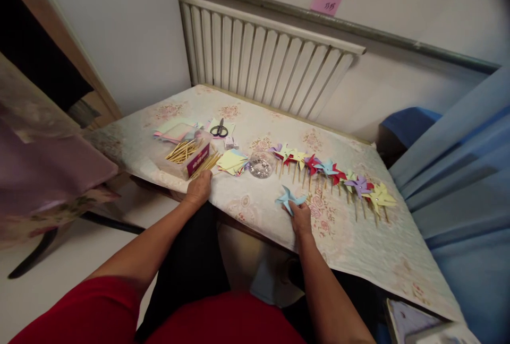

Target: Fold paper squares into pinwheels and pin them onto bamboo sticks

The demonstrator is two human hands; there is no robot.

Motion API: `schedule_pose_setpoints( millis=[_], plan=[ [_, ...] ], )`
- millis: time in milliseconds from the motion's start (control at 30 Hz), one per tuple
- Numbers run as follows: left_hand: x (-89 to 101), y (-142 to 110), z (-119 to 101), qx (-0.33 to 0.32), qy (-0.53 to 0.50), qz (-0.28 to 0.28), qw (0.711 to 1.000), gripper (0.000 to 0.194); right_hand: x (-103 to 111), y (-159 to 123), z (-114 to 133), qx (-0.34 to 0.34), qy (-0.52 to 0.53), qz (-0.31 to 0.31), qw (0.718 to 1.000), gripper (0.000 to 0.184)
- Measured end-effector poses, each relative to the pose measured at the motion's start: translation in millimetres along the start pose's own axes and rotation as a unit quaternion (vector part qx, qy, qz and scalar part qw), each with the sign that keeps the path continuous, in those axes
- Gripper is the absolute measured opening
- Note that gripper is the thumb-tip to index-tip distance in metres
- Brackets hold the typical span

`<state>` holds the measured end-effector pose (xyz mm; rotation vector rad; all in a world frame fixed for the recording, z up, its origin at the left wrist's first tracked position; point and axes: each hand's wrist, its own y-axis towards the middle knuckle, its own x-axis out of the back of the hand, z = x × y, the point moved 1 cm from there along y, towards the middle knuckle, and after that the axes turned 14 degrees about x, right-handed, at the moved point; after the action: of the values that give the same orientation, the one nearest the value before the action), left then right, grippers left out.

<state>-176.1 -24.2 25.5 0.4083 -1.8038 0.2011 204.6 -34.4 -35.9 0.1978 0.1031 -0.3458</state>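
Observation:
A light blue paper pinwheel (287,199) is pinched in my right hand (301,217), just above the near part of the table. My left hand (200,189) is at the table's front edge, fingers curled against the near ends of loose wooden sticks (207,163); what they grip is hidden. Beside these sticks stands a clear box (171,168) with a purple label, holding more sticks (181,151). Yellow and blue paper squares (233,161) lie in a stack to the right. A round clear dish (261,165) contains small shiny pieces.
A row of finished pinwheels on sticks (327,168) runs along the right side of the flowered tablecloth (247,208). Black-handled scissors (219,130) and coloured paper sheets (175,129) lie at the back left. A radiator (263,57) stands behind the table, and a blue curtain (458,190) hangs right.

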Motion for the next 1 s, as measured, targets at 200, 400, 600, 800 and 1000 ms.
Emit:
schedule_pose_setpoints(
  millis=[200, 400, 600, 800, 1000],
  plan=[
    [-7.4, -23.9, -10.7, -0.092, -0.053, 0.035, 0.994, 0.025, -0.4, 0.6, -0.6, -0.015, -0.022, -0.015, 1.0, 0.032],
    [14.6, -45.9, -31.6, -0.118, -0.184, 0.013, 0.976, 0.02, -0.8, 0.5, 6.7, -0.012, -0.073, -0.004, 0.997, 0.024],
    [52.2, -57.1, -63.8, -0.17, -0.149, -0.043, 0.973, 0.013, 1.3, 1.9, -0.8, -0.003, -0.075, -0.004, 0.997, 0.025],
    [57.4, -57.9, -89.8, -0.216, -0.166, -0.012, 0.962, 0.012, 0.9, 1.5, 0.4, -0.003, -0.073, -0.011, 0.997, 0.025],
    [70.3, -59.3, -106.2, -0.238, -0.173, 0.02, 0.955, 0.012, 1.6, 1.7, -0.5, -0.002, -0.078, -0.015, 0.997, 0.024]
  ],
)
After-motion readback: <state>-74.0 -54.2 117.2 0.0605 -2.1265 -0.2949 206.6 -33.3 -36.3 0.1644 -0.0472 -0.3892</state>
